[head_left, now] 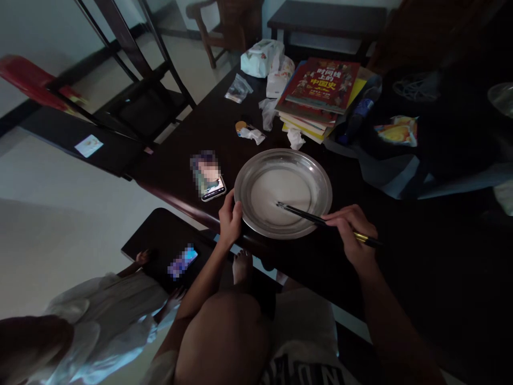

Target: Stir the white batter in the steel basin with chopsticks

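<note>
A round metal plate sits near the table's edge, with a pale, whitish layer in its bottom; whether that is liquid or powder I cannot tell. My left hand grips the plate's left rim, thumb on top and fingers partly hidden at the side. In my right hand is a pair of black chopsticks with a gold band near the thick end. Their tips dip into the pale layer near the plate's middle. Left of the plate lies a lit phone.
Behind the plate are stacked books, crumpled tissue, a tissue pack and a small roll. A dark bottle and a plastic bag lie right. At lower left, another person sits by a bench with a phone.
</note>
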`<state>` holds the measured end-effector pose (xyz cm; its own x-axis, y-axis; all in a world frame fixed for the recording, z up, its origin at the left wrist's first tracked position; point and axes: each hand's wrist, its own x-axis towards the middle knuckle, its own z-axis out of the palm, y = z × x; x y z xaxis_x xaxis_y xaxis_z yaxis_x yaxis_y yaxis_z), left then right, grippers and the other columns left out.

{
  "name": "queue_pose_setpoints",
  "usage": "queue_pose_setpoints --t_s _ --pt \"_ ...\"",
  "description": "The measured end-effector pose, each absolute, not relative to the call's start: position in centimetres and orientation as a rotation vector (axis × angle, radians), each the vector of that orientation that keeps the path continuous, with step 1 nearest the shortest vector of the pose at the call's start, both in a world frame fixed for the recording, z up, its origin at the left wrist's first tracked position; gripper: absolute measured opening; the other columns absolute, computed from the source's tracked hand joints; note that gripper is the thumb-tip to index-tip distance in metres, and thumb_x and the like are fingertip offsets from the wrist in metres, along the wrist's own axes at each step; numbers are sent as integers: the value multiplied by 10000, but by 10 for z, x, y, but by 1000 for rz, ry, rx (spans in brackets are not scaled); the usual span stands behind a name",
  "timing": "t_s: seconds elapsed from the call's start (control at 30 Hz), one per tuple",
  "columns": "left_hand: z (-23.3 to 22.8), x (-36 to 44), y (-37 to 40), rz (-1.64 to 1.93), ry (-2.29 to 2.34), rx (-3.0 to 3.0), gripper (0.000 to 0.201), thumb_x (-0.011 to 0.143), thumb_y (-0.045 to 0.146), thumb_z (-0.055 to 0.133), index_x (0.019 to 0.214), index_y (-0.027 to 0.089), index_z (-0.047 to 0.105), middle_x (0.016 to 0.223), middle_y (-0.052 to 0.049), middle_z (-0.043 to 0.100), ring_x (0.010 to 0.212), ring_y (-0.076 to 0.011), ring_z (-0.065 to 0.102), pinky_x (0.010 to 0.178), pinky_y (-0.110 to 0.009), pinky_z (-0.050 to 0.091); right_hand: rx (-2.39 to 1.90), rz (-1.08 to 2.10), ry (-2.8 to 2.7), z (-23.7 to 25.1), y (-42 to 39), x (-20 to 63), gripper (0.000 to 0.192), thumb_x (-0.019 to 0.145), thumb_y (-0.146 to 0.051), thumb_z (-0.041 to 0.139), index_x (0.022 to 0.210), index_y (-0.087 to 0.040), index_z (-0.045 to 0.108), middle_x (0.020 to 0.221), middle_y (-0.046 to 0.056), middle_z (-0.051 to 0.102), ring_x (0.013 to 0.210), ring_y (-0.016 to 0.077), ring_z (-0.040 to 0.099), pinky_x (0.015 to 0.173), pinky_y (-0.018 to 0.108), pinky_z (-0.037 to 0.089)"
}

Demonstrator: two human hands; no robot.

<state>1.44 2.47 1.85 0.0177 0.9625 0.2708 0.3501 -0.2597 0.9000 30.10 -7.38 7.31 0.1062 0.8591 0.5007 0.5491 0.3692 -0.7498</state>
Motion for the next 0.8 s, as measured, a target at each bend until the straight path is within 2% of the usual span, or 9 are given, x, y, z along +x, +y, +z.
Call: queue_pose_setpoints --t_s 0.2,0.37,0.5,0.67,0.8 --pt "18 14 24 1234 1361 1686 656 962 696 443 1300 167 634 1205 -127 735 1113 -295 683 977 -432 538 -1299 362 -1640 73 -74 298 190 965 -203 607 867 -289 746 914 -6 812 884 210 685 825 418 536" --pt "18 14 25 1235 1353 1691 653 963 695 440 1308 176 633 1201 -122 735 1111 -296 682 971 -433 541 -1292 388 -1543 74 -74 300 261 992 -212 545 829 -281 736 846 0 787 826 203 679 760 402 533" --pt "18 14 25 1229 1374 1686 679 951 721 435 1303 177 636 1204 -121 737 1110 -288 686 974 -421 541 -1281 380 -1644 75 -74 300 209 970 -208 589 871 -292 753 898 -5 811 873 213 686 805 420 538" --pt "18 14 24 1235 1363 1692 680 955 719 432 1304 172 632 1217 -123 735 1129 -293 682 982 -423 542 -1332 378 -1531 74 -75 301 286 1008 -244 525 830 -287 744 832 15 786 836 214 676 769 417 534" --pt "17 14 25 1235 1367 1688 665 958 710 440 1304 174 630 1232 -126 731 1132 -295 681 996 -435 536 -1320 407 -1632 74 -75 300 214 986 -233 575 870 -287 747 933 0 814 908 216 687 833 427 542"
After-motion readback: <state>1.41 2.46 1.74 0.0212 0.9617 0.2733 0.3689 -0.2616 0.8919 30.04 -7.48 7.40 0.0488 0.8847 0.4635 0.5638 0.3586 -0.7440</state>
